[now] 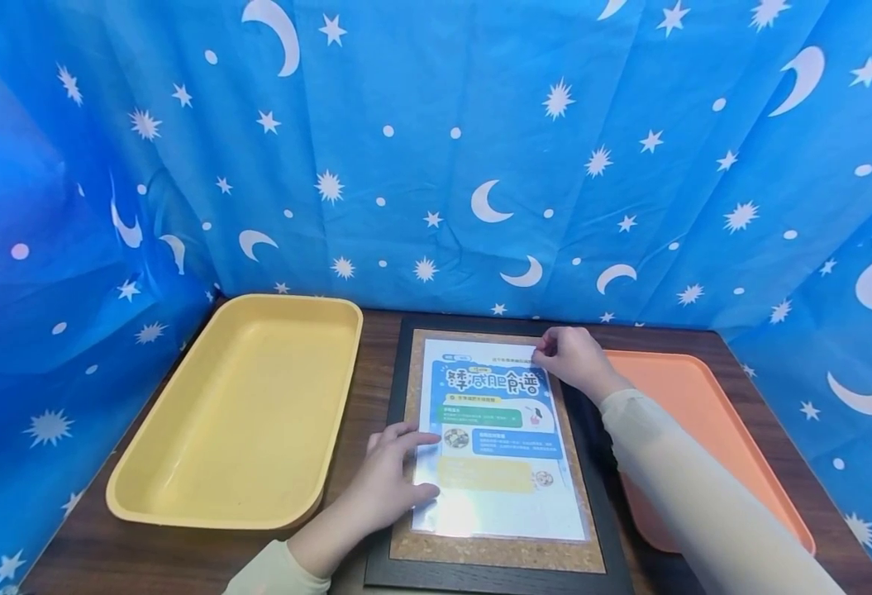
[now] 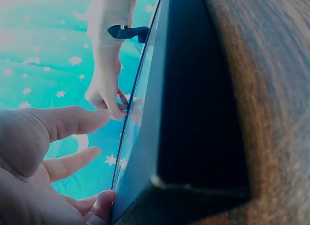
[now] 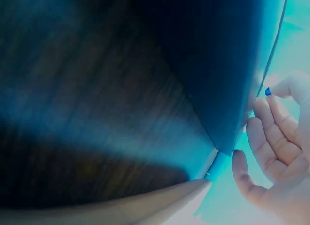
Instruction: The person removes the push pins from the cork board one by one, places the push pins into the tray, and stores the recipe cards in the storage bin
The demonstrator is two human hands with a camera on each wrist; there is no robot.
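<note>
A glossy printed sheet (image 1: 498, 512) with Chinese text lies on a black-framed cork board (image 1: 495, 552). At its upper right corner, my right hand (image 1: 578, 362) pinches the sheet between thumb and fingertips. A small dark-blue spot shows at one fingertip (image 3: 286, 87) in the right wrist view; I cannot tell what it is. My left hand (image 1: 385, 473) lies at the sheet's left edge, its thumb and forefinger spread apart and reaching over that edge. The board's dark side (image 2: 193, 113) fills much of the left wrist view, beside the left hand (image 2: 29, 157).
To the left stands a deep yellow tray (image 1: 250, 430) with nothing visible in it. A flatter orange tray (image 1: 674, 397) lies to the right, partly under my right sleeve (image 1: 703, 487). Blue star-and-moon cloth (image 1: 421, 157) hangs behind and beside the wooden table (image 1: 364, 388).
</note>
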